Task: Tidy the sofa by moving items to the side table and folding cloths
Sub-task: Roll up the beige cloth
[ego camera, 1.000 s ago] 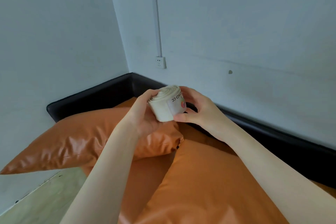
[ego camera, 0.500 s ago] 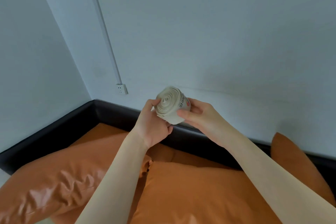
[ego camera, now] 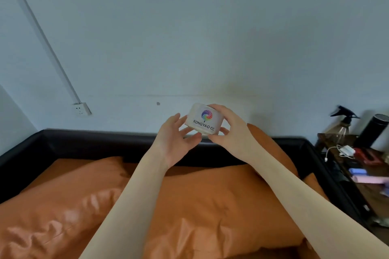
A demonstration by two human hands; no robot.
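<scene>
So the right hand (ego camera: 228, 130) has its fingers curled over the top and far side of the little white roll (ego camera: 204, 119), thumb tucked under it, a proper grip. The left hand (ego camera: 175, 140) is looser, fingertips and thumb just cupping the roll's left end from below. The roll is up in the air, over the back edge of the sofa (ego camera: 117, 143), logo facing the camera, long axis running roughly 10 to 4 o'clock.

The bit that matters: the side table (ego camera: 366, 193) sits out at about 3 to 4 o'clock from the hands, well apart, past the sofa's right arm. The right hand is the nearer one, so I'd guess it carries the roll over solo and the left lets go. The table's already crowded: spray bottle (ego camera: 343, 124), dark flask (ego camera: 372, 130), white cable (ego camera: 341, 151).
</scene>
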